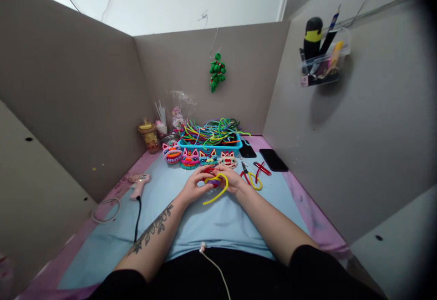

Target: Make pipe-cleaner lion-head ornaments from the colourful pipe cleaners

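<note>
In the middle of the blue cloth, my left hand (199, 183) curls around a small red and purple pipe-cleaner figure (213, 182). My right hand (229, 179) pinches at its other side, where a yellow pipe cleaner (223, 190) bends out and hangs in a loose curve toward me. The fingertips partly cover the figure. Just beyond my hands stands a row of finished-looking pipe-cleaner animal heads, among them a pink and orange one (190, 159), a teal one (208, 158) and a white and red one (228, 159).
Behind the heads sits a blue tray (184, 144) heaped with coloured pipe cleaners. Scissors (256, 182), red-handled pliers (262, 169) and a black phone (273, 160) lie at right. A pink glue gun (140, 186) with its cord lies at left, near a lidded cup (149, 137). Partition walls enclose the table.
</note>
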`<state>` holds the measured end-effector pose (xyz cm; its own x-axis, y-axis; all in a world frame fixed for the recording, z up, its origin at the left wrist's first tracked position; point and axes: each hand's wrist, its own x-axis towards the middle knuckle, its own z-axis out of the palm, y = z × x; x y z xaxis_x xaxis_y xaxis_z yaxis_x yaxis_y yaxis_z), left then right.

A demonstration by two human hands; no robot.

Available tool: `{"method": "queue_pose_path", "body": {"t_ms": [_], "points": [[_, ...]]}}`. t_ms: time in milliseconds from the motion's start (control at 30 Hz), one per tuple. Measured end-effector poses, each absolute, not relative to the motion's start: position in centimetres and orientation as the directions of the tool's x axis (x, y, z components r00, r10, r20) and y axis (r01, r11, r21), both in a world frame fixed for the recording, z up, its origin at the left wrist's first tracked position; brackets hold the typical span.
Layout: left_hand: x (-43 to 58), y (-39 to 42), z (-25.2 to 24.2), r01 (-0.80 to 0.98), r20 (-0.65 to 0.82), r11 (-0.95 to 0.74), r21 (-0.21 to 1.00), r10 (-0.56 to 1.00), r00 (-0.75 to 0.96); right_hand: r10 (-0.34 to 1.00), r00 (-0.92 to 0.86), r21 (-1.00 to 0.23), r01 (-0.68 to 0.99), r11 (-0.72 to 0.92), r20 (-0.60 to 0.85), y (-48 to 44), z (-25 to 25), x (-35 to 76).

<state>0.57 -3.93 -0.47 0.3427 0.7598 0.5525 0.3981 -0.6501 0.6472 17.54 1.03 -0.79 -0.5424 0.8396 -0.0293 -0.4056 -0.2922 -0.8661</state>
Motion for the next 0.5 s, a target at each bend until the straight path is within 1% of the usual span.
{"method": "queue_pose_path", "body": {"t_ms": [267,500], "points": [[0.65,-3.82,-0.67,0.374,0.546,-0.647,0.665,0.762,0.347,0.825,-0.565,-0.859,-0.413,-0.304,-0.021,1.03,-1.07,17.33],[0.59,-3.94,-0.58,0.35,0.523,-0.624,0.698,0.779,0.346,0.847,-0.531,-0.874,-0.398,-0.28,-0.029,0.67,-0.62,17.15]]}}
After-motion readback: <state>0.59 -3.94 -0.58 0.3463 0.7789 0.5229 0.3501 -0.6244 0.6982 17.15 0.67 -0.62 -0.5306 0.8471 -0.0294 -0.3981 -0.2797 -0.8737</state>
